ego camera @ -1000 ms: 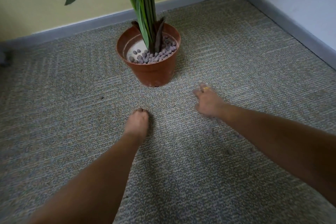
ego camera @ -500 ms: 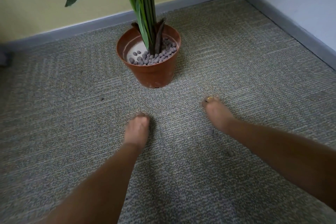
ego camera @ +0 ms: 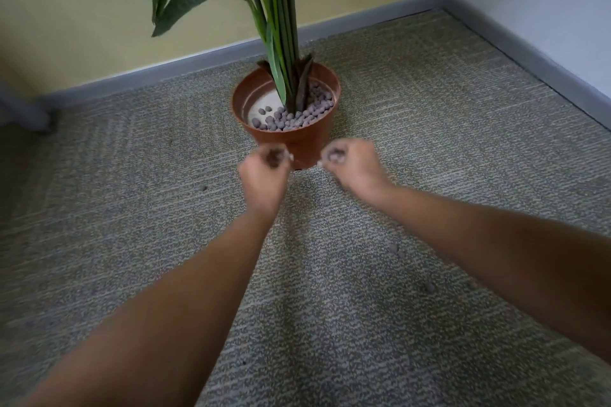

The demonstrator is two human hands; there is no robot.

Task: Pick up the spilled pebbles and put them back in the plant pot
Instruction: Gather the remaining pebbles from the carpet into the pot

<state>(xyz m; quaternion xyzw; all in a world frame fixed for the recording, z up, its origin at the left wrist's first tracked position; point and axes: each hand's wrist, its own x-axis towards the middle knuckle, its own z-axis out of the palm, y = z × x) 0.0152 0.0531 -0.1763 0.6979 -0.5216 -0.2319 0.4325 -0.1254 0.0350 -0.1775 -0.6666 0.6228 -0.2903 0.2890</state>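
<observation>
1. Pebbles [ego camera: 297, 114] fill the right side of the terracotta plant pot [ego camera: 299, 139]; strays [ego camera: 396, 249] lie on the carpet [ego camera: 132, 225].
2. Left hand [ego camera: 264, 175]: fingers curled around dark pebbles, just before the pot.
3. Right hand [ego camera: 352, 163]: fingers likewise closed on pebbles.

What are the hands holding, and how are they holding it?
Each hand holds small pebbles, cupped in curled fingers: dark ones show in the left hand and the right hand, both raised just in front of the plant pot.
</observation>
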